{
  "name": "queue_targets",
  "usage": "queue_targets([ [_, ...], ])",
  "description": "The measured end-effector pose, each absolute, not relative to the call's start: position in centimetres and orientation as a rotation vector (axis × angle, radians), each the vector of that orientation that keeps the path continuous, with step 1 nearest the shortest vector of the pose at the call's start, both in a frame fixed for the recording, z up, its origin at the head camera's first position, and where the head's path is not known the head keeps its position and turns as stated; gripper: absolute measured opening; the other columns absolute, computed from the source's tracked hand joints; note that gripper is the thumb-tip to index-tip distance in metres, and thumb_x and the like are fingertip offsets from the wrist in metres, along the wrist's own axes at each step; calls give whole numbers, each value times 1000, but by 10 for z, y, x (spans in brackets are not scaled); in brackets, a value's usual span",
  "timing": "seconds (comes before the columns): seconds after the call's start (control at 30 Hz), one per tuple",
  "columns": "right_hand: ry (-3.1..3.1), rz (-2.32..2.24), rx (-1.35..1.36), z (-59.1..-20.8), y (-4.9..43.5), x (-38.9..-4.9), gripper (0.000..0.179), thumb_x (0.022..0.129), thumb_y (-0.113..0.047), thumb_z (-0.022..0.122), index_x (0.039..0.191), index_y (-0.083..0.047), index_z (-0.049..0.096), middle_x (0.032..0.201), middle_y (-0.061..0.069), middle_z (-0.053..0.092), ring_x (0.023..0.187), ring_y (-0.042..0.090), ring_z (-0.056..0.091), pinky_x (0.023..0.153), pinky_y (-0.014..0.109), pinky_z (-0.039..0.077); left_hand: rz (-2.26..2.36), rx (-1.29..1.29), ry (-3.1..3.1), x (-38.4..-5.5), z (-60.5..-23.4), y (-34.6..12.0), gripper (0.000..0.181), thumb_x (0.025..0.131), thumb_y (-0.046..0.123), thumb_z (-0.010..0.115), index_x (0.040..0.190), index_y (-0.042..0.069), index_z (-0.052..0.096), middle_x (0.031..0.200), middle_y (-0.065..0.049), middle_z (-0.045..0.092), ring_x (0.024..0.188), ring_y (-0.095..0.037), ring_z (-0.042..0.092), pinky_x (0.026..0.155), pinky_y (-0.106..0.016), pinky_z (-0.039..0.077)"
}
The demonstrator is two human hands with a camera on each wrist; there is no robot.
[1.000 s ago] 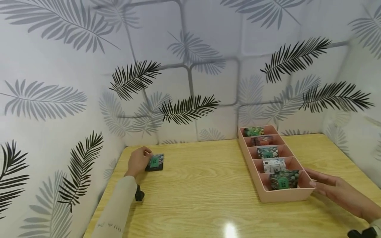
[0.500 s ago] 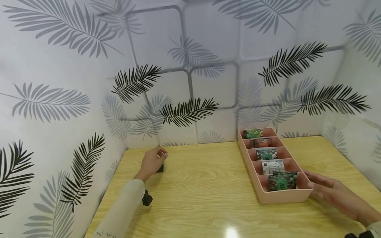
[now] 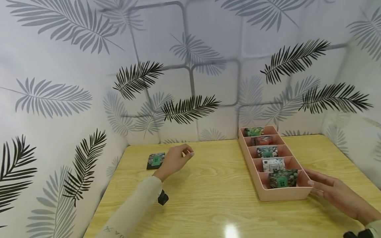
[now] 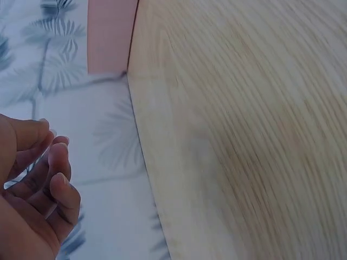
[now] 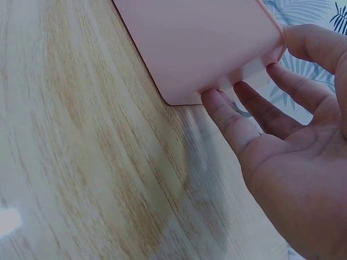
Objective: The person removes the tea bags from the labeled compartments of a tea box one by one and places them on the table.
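An empty left hand, a right hand steadying the pink box

Left of centre in the head view, we see the left hand above the table with its fingers loosely bent, the thumb close to the fingertips and nothing between them. At the lower right, the right hand holds the near corner of the box, fingertips against its wall. The two hands are well apart.

Just beside the left wrist, left of centre in the frame, a dark packet with a green label lies flat on the table. The box stands at right of centre, with a packet in each of its five compartments; the nearest packet pokes up highest.

We judge the step in hand to be a pass between packet and box, with the left hand free and the right bracing. The next move would seem to call for a light pinch on one packet's edge while the box is kept from sliding.

The left hand may cover the loose packet's right edge. The left wrist view cuts the box off at the top, the right wrist view likewise, and neither shows a packet. We cannot read the printing, nor see how deep the packets sit.
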State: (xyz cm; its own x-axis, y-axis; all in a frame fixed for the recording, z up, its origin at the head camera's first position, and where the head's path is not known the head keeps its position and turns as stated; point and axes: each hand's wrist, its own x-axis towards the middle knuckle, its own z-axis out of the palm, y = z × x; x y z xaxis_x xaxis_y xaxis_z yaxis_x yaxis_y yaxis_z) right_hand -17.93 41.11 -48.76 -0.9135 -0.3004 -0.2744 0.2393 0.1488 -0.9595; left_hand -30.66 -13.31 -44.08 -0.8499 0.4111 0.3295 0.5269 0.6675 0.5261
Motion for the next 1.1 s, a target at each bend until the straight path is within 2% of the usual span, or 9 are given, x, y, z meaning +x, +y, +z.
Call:
queue_targets([
  [0.27, 2025, -1811, -30, -488, 413, -181, 66, 103, -29, 43, 153, -7, 5, 125, -29, 37, 109, -7, 52, 90, 25, 47, -925, -1001, -2672, -293, -432, -77, 11, 95, 34, 59, 100, 26, 65, 83, 13, 61, 53, -6, 49, 53, -24, 42],
  [0.5, 2017, -1827, -49, -487, 412, -179, 64, 104, -27, 41, 153, -7, 5, 121, -33, 40, 110, -8, 52, 90, 24, 47, -842, -1237, -2651, -275, -426, -19, 13, 96, 36, 57, 98, 26, 65, 82, 17, 59, 57, 0, 49, 54, -17, 40],
  [0.8, 2037, -1780, -16, -483, 409, -181, 67, 103, -31, 43, 153, -9, 4, 144, -12, 25, 110, -10, 51, 93, 28, 46, -735, -1380, -2589, -267, -421, 28, 10, 95, 33, 60, 98, 25, 66, 82, 20, 57, 67, 8, 49, 61, -11, 40],
  [0.97, 2034, -1784, -30, -484, 410, -180, 65, 104, -29, 42, 153, -9, 5, 138, -18, 30, 110, -9, 51, 92, 27, 46, -661, -1431, -2584, -265, -424, 46, 11, 95, 34, 60, 97, 25, 66, 85, 19, 59, 72, 8, 51, 64, -9, 40],
  [1.1, 2031, -1782, -24, -485, 410, -180, 64, 104, -29, 42, 154, -10, 6, 137, -19, 30, 109, -9, 51, 92, 26, 46, -604, -1465, -2586, -262, -426, 60, 11, 94, 35, 60, 93, 26, 65, 84, 19, 60, 71, 8, 51, 61, -9, 40],
])
